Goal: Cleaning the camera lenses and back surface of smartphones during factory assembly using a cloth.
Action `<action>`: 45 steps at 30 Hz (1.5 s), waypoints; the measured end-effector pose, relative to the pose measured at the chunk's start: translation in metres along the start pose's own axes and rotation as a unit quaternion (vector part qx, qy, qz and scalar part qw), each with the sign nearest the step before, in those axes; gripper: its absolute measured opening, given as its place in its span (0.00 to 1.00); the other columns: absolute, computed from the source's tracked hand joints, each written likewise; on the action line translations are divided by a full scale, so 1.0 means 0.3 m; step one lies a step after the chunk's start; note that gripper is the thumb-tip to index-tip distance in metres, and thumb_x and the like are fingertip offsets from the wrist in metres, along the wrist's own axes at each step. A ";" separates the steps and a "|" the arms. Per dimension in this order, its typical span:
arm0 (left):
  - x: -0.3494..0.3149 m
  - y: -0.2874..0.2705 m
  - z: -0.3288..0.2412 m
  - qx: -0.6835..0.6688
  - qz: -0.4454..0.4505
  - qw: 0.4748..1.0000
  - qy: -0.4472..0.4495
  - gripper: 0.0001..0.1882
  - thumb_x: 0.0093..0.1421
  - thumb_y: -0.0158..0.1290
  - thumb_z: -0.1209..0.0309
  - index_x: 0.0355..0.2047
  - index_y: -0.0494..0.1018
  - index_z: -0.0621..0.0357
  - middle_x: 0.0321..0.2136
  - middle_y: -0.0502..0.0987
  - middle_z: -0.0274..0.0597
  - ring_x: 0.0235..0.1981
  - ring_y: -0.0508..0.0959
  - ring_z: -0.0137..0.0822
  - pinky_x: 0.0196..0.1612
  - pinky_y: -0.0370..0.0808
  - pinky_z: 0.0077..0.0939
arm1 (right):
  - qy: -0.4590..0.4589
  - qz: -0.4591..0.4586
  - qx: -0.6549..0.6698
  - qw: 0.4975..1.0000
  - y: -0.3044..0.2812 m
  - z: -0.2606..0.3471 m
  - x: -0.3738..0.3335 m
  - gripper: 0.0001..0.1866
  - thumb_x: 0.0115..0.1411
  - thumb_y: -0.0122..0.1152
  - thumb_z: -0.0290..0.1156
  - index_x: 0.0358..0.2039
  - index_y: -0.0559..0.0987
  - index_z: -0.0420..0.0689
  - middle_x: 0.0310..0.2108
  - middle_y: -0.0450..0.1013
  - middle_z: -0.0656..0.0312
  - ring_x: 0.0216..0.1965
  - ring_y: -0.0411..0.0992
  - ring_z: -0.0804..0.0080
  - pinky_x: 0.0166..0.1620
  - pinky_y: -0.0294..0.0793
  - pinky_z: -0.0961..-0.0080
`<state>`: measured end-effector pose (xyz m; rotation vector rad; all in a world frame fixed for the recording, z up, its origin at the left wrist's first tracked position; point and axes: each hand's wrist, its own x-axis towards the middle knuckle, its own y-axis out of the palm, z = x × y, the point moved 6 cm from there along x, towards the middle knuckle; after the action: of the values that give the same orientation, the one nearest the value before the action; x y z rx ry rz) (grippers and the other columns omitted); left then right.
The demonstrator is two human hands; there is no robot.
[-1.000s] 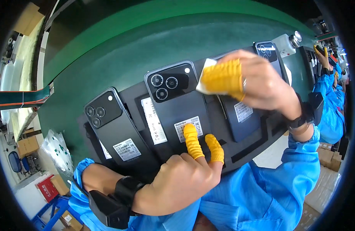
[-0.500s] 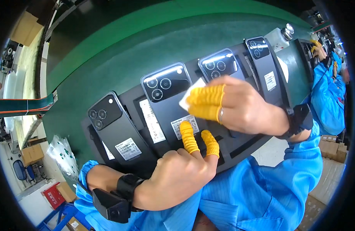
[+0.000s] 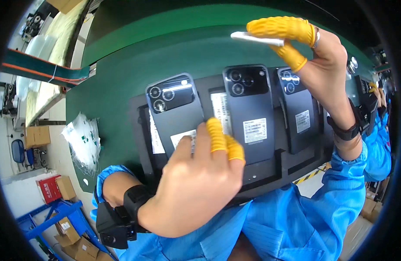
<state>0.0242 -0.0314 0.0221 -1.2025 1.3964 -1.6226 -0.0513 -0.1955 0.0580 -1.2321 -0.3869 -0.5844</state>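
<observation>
My right hand [image 3: 311, 56] is raised over the far side of the mat, its yellow-cotted fingers pinching a flat white wiping cloth [image 3: 259, 39], seen edge-on. My left hand [image 3: 194, 174] reaches over the leftmost smartphone [image 3: 176, 115], fingers extended along that phone's right edge; two of them wear yellow finger cots. That phone lies back up, its label partly covered by the hand. Beside it are a middle smartphone [image 3: 255, 111] and a right smartphone [image 3: 296, 106], also dark, with camera lenses and white labels. Beneath them is a black compartmented tray [image 3: 276, 167].
A green mat [image 3: 117, 95] covers the bench. Clear plastic bags [image 3: 83, 141] lie at its left edge. A metal-capped bottle [image 3: 352, 65] stands behind my right wrist. A co-worker in a blue sleeve [image 3: 377, 150] works at the right. Cardboard boxes [image 3: 76, 239] sit at lower left.
My right hand has lifted the cloth up and away from the phones. My left hand has gone from the second phone to the leftmost one. The whole view has shifted.
</observation>
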 end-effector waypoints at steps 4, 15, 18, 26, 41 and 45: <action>-0.070 0.051 0.027 -0.037 0.073 0.996 -0.026 0.11 0.44 0.54 0.70 0.27 0.75 0.66 0.32 0.77 0.68 0.25 0.78 0.42 0.23 0.73 0.25 | -0.076 0.029 -0.039 0.996 0.128 0.032 0.064 0.13 0.49 0.63 0.17 0.37 0.81 0.41 0.39 0.79 0.59 0.41 0.77 0.64 0.45 0.76 0.74; -0.123 0.075 0.002 0.003 0.105 0.993 -0.044 0.13 0.47 0.58 0.63 0.20 0.72 0.61 0.30 0.77 0.67 0.32 0.80 0.51 0.21 0.76 0.24 | -0.220 0.079 -0.021 0.972 0.363 0.172 0.036 0.11 0.40 0.59 0.27 0.27 0.78 0.38 0.25 0.75 0.55 0.31 0.75 0.61 0.44 0.76 0.68; -0.112 0.076 -0.003 0.007 0.083 0.996 -0.024 0.12 0.47 0.58 0.64 0.17 0.71 0.60 0.27 0.77 0.66 0.30 0.81 0.51 0.17 0.73 0.23 | -0.230 0.046 -0.026 0.972 0.365 0.200 -0.032 0.14 0.38 0.59 0.28 0.28 0.79 0.37 0.31 0.76 0.53 0.37 0.76 0.62 0.48 0.76 0.69; -0.096 0.102 -0.010 0.019 0.085 0.996 -0.026 0.12 0.48 0.57 0.65 0.16 0.71 0.59 0.20 0.75 0.61 0.28 0.81 0.52 0.14 0.71 0.23 | -0.249 0.132 0.064 0.957 0.404 0.194 -0.001 0.12 0.38 0.60 0.28 0.27 0.80 0.43 0.31 0.76 0.59 0.42 0.75 0.64 0.52 0.74 0.70; -0.083 0.085 0.019 0.001 0.049 0.999 0.015 0.16 0.54 0.56 0.59 0.28 0.73 0.63 0.27 0.79 0.57 0.33 0.81 0.46 0.15 0.71 0.22 | 0.202 -0.069 -0.290 0.933 -0.607 -0.087 -0.469 0.16 0.58 0.58 0.19 0.48 0.75 0.33 0.44 0.76 0.51 0.45 0.75 0.63 0.53 0.72 0.70; -0.097 0.050 0.010 0.036 0.085 0.995 -0.042 0.17 0.46 0.63 0.60 0.26 0.74 0.62 0.24 0.78 0.47 0.20 0.78 0.37 0.16 0.71 0.27 | 0.238 -0.085 -0.321 0.913 -0.652 -0.221 -0.537 0.16 0.58 0.56 0.20 0.47 0.78 0.39 0.40 0.78 0.62 0.42 0.74 0.80 0.46 0.72 0.82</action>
<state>0.0361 -0.0090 0.0012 -1.0686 1.3391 -1.4758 -0.3003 -0.2677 0.0953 -1.6264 0.1349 -1.1955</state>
